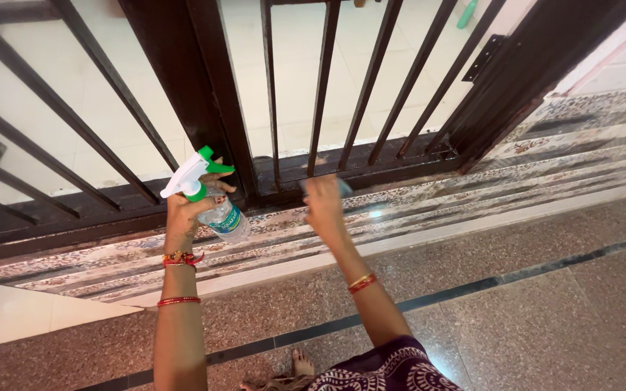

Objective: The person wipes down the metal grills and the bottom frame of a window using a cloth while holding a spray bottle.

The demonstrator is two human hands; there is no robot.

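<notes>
My left hand (186, 210) grips a clear plastic spray bottle (226, 219) with a white and green trigger head (193, 172), held up before the dark metal gate (211, 94). My right hand (324, 203) is closed around a small pale blue cloth (343, 187), close to the gate's bottom rail (371, 163). Red and gold bangles sit on both wrists.
The gate's vertical and slanted bars (320, 80) stand ahead, hinged at a post (501, 80) on the right. A patterned stone threshold (545, 166) runs below it. Speckled floor (530, 311) with a dark inlaid strip lies underfoot. A green bottle (466, 13) stands beyond the gate.
</notes>
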